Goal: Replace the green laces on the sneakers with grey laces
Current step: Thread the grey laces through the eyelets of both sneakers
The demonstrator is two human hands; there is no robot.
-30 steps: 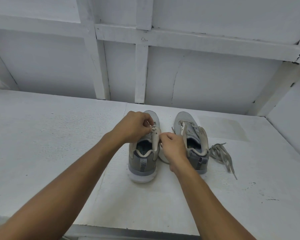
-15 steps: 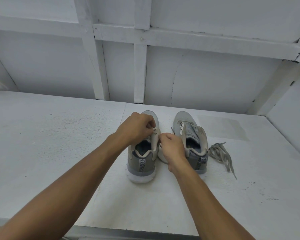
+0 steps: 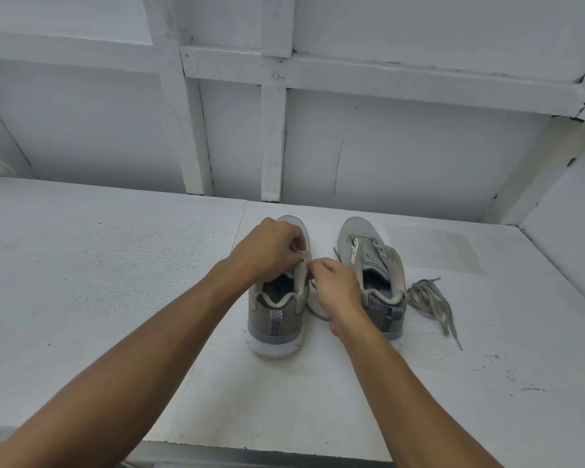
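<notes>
Grey left sneaker [image 3: 276, 312]: on white worktop [image 3: 115, 282], heel nearest.
Right sneaker [image 3: 368, 261]: just beside it.
Left hand [image 3: 267, 251]: curled, pinching left sneaker's upper.
Right hand [image 3: 335, 285]: pinching pale lace [image 3: 314, 304] beside it.
Loose laces [image 3: 429, 298]: heaped right of right sneaker.

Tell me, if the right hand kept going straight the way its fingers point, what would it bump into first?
Probably the tongue of the left-side sneaker, which the right hand seems to pinch; the left hand holds it just beyond. Depth is hard to judge.
</notes>
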